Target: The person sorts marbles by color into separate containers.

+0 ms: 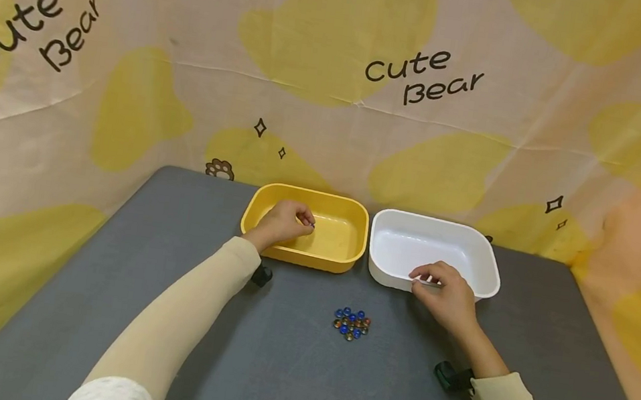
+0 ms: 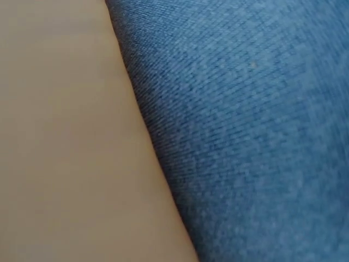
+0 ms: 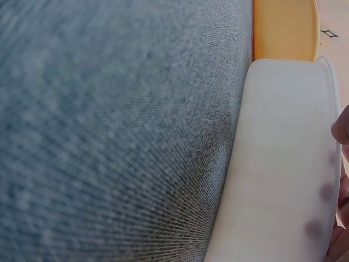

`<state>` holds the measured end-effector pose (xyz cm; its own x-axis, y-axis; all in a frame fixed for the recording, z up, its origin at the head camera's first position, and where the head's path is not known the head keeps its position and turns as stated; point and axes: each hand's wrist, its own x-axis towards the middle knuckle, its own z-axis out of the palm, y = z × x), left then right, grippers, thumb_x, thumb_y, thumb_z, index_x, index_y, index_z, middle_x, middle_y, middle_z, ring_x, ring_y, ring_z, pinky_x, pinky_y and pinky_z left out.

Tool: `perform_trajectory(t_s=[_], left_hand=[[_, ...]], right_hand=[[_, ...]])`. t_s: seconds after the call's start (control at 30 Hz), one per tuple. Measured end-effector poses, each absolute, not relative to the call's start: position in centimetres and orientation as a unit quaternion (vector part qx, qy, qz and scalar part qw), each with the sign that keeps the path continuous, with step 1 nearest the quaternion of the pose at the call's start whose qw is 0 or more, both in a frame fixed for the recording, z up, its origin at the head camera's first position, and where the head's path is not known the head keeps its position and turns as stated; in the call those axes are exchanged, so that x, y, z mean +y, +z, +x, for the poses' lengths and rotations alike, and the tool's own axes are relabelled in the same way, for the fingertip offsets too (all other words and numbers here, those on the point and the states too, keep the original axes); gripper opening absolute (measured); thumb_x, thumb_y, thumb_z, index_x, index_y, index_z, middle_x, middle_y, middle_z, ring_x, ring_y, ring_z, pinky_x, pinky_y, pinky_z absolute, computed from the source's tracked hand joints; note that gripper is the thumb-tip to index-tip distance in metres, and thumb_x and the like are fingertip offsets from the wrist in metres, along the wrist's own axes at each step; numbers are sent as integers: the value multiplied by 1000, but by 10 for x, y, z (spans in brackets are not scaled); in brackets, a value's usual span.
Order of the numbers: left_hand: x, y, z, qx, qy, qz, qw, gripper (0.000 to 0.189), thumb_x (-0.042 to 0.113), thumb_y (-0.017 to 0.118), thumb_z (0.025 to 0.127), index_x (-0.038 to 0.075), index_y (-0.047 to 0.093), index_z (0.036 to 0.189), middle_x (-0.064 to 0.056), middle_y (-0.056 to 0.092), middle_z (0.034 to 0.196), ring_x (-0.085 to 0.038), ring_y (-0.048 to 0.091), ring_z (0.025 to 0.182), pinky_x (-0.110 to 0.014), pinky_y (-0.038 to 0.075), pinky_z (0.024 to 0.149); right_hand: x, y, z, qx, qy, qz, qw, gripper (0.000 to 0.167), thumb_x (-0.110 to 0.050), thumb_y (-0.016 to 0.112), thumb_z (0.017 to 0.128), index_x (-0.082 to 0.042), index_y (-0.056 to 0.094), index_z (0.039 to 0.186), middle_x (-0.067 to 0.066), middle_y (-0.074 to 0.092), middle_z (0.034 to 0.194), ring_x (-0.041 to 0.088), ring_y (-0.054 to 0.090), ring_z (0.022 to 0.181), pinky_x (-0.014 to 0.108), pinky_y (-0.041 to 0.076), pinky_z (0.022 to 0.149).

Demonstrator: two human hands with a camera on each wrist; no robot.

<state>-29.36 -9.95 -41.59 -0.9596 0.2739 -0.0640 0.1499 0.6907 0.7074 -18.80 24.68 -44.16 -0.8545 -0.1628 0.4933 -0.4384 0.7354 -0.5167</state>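
Observation:
In the head view my left hand [image 1: 284,222] is over the yellow bin [image 1: 336,264], fingertips together on a tiny dark bluish thing that looks like a marble [image 1: 312,226]. My right hand [image 1: 446,295] grips the near rim of the white bin [image 1: 381,245]; the thumb is outside. Fingertip-like dark spots show through the wall of the white bin [image 3: 278,136] in the right wrist view. On the table in front of the bins lies a cluster of blue and amber glass marbles [image 1: 351,324]. Only a blurred pale surface and dark cloth appear in the left wrist view.
A dark grey cloth-covered table [image 1: 296,386] carries both bins, side by side near its back edge. Behind stands a yellow-patterned fabric backdrop [image 1: 316,44] with printed lettering. Dark devices [image 1: 452,377] are strapped at both wrists.

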Motion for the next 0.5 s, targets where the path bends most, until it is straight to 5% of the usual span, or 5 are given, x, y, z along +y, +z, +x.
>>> perform_trajectory(t_s=[0.5], left_hand=[[-99, -424, -302, 916, 370, 92, 125, 8, 17, 71, 87, 12, 72, 93, -3, 66, 89, -16, 56, 79, -26, 45, 70]], right_hand=[[246, -440, -187, -911, 314, 168, 208, 18, -5, 73, 76, -21, 72, 84, -7, 60, 75, 8, 51, 75, 24, 41, 65]])
